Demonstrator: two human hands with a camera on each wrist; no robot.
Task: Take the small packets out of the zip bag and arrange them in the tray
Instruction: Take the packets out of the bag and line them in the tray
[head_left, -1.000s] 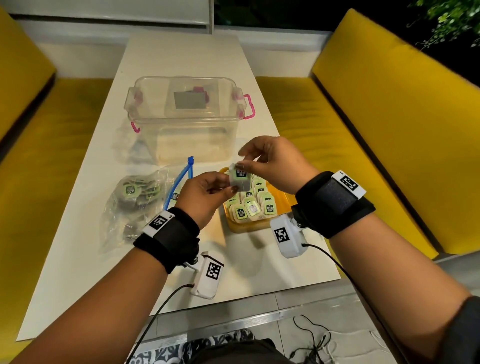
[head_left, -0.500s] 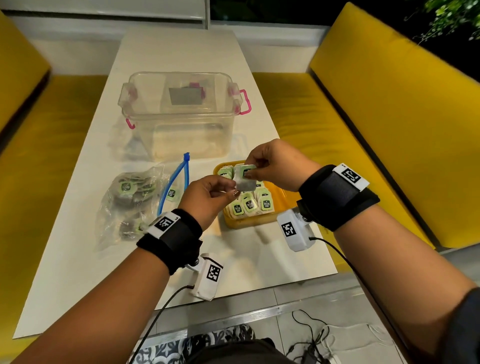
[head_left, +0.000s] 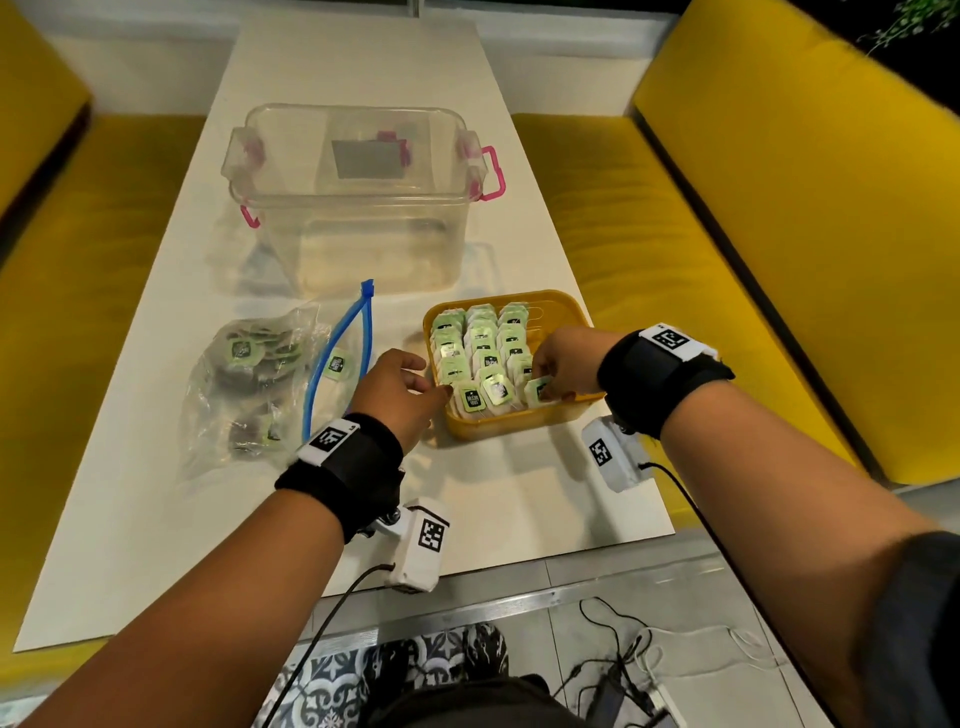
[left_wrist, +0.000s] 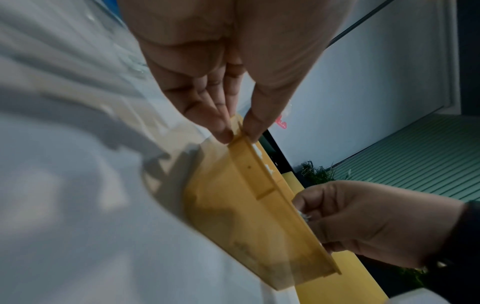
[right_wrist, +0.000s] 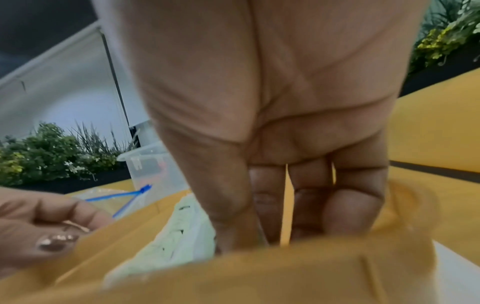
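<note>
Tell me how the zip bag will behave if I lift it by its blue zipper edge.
The zip bag is thin, crumpled clear film, so it will likely sag limply. Its blue zipper gapes open with a packet lying at the mouth, so packets may spill. Probably light, though still fairly full.

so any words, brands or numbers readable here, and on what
None can be read.
Green-and-white small packets in the yellow plastic tray: dark printed labels, too small and blurred.
Packets in the clear zip bag: the same.
White wrist tags: black square code patterns, no words.
Grey label on the clear plastic box: blank.
</note>
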